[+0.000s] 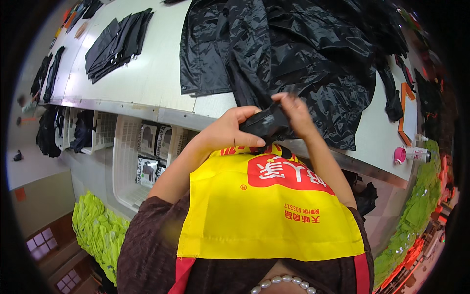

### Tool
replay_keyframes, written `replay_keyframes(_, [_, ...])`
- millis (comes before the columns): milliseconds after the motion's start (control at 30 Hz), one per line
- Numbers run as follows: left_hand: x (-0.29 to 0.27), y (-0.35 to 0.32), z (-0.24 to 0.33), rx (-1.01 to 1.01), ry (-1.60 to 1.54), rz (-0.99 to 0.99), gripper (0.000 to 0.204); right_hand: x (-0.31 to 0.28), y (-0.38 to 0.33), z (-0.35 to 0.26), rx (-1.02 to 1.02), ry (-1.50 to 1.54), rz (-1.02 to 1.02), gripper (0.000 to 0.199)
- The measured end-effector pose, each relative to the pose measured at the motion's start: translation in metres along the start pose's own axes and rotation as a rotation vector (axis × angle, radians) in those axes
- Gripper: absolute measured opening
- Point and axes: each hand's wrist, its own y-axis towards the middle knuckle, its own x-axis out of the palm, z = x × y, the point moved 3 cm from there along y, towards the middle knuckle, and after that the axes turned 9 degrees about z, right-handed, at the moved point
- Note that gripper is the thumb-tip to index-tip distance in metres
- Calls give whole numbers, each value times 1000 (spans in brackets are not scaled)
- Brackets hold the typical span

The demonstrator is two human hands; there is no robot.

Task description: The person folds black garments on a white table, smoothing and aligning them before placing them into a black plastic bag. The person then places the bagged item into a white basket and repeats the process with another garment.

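Note:
A large shiny black garment [313,63] lies spread over the near part of the white table. In front of my body, by the table's edge, my left hand [230,130] grips a bunched black piece of cloth [268,122], its thumb pressed along the near side. Whether that piece belongs to the spread garment cannot be told. Just above the bunch, on its right side, is my right hand [295,113], fingers curled together in a pinch. Its fingertips are slightly blurred, and what sits between them is not clear.
A stack of folded black garments [120,44] lies at the table's far left. Below the edge stands a white plastic crate [128,188] with printed packages. An orange frame [405,115], a pink-capped bottle [416,155] and yellow-green garments [100,228] are around.

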Motion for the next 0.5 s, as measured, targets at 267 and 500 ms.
replay_keyframes(267, [-52, -6, 1, 764, 471, 915, 17, 30, -30, -51, -52, 69, -42, 24])
replay_keyframes(500, [11, 25, -21, 199, -553, 686, 33, 32, 28, -62, -705, -432, 357, 19])
